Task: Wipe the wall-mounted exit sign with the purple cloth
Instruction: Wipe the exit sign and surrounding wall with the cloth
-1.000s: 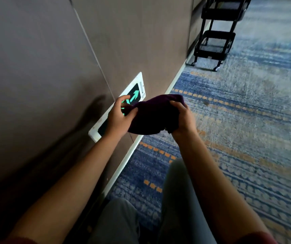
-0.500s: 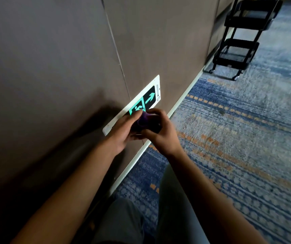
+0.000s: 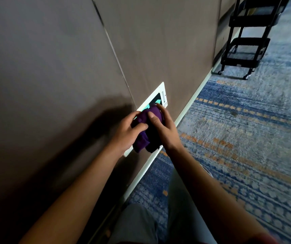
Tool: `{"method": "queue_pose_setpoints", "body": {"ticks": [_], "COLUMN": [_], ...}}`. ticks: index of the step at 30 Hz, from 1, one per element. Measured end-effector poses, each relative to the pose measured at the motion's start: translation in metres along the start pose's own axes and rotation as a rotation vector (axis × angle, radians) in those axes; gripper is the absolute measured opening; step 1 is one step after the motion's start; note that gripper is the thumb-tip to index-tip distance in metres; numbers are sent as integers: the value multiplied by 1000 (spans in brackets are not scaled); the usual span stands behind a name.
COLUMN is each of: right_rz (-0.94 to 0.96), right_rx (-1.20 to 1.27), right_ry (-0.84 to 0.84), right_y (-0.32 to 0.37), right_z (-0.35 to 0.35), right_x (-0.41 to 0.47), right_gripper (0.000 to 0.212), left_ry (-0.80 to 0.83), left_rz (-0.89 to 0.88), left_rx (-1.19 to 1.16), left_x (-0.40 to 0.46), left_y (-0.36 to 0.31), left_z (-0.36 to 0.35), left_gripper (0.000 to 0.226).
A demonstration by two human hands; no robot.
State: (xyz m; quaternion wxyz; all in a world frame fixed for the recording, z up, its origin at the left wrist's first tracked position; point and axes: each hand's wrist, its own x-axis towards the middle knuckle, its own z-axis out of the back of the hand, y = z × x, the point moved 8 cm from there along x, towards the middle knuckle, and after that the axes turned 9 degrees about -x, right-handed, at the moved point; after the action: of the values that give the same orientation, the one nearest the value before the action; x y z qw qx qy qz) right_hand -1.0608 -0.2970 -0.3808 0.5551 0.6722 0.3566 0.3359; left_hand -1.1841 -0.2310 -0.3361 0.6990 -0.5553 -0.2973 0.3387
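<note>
Both hands press a bunched purple cloth [image 3: 147, 128] against the exit sign [image 3: 159, 95], a white-framed plate set low on the brown wall panel [image 3: 158, 41], just above the pale skirting board [image 3: 192, 103]. The cloth covers most of the sign's face; only its upper right corner shows, with a sliver of green arrow on black and the white frame edge beside it, plus a bit of the frame's lower left corner under the cloth.

The left hand [image 3: 127, 132] lies on the left part of the cloth, fingers curled over its top fold and the thumb laid across the fabric. The right hand [image 3: 164, 129] closes on the right part, thumb on the front of the cloth and forefinger stretched along its upper edge toward the uncovered corner of the sign. A loose end of cloth hangs below the two hands, seemingly touching the frame's bottom edge, though the shadow there makes this unclear.

A black wheeled cart [image 3: 246, 43] stands against the wall farther along, well apart, on the blue and orange patterned carpet [image 3: 238, 138]
</note>
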Motion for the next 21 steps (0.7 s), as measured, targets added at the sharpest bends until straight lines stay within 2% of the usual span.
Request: {"method": "queue_pose_setpoints", "body": {"ticks": [4, 8, 13, 19, 21], "right_rz": [32, 129, 14, -95, -134], "right_rx": [-20, -131, 37, 114, 101], "right_ry": [-16, -49, -38, -214, -223], "right_y": [-4, 5, -14, -34, -42], "right_z": [0, 5, 18, 53, 57], "right_x": [4, 18, 32, 45, 47], "right_gripper": [77, 76, 73, 83, 78], "left_ry": [58, 44, -46, -54, -70], "left_rz": [40, 64, -3, -89, -113], "left_rx": [-90, -284, -141, -110, -90], "left_x": [3, 17, 33, 47, 48], "left_y": [-7, -13, -21, -28, -30], "left_z": [1, 1, -3, -25, -24], "left_gripper": [26, 41, 56, 57, 58]}}
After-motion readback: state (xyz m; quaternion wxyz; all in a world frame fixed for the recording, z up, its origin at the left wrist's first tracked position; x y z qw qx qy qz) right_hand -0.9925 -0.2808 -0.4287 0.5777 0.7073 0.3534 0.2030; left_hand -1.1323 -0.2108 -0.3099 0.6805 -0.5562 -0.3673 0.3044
